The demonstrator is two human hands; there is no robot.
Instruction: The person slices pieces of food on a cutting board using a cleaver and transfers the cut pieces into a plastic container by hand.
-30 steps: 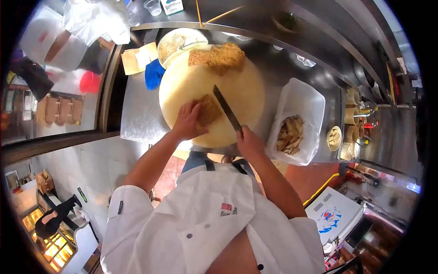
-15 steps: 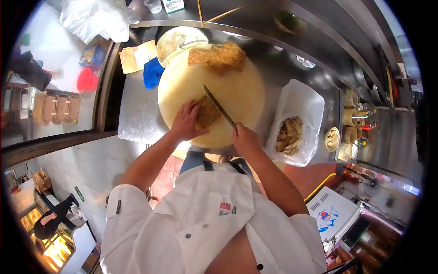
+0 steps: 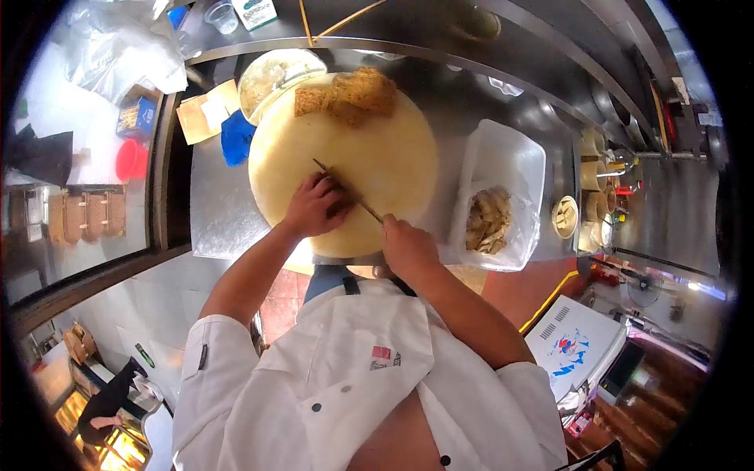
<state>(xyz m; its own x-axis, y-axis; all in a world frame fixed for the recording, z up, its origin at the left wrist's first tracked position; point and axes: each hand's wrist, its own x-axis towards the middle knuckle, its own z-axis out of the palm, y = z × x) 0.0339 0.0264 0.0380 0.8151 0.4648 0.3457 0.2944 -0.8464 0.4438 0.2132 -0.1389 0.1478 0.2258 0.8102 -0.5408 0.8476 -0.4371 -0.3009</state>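
Note:
On a round, pale yellow cutting board (image 3: 275,180) my left hand (image 3: 312,209) has its fingers curled over a brown piece of flatbread (image 3: 343,192), most of it hidden beneath them. My right hand (image 3: 410,245) grips the handle of a knife (image 3: 367,207). Its narrow blade runs diagonally up to the left, right beside my left fingertips, with the edge down at the piece. At the far side of the board lie golden-brown, crusty flatbread pieces (image 3: 349,96), touched by neither hand.
Right of the board stands a white plastic-lined tub (image 3: 518,157) with pale brown slices in it. A small bowl (image 3: 565,217) is beyond it. At the upper left are a round pan (image 3: 275,67), a blue cloth (image 3: 236,138) and brown paper (image 3: 192,122). A metal shelf (image 3: 440,31) runs along the back.
My left fingers have curled in and cover more of the brown piece. The blade now lies lower and flatter, close against those fingers. The whole view has shifted slightly.

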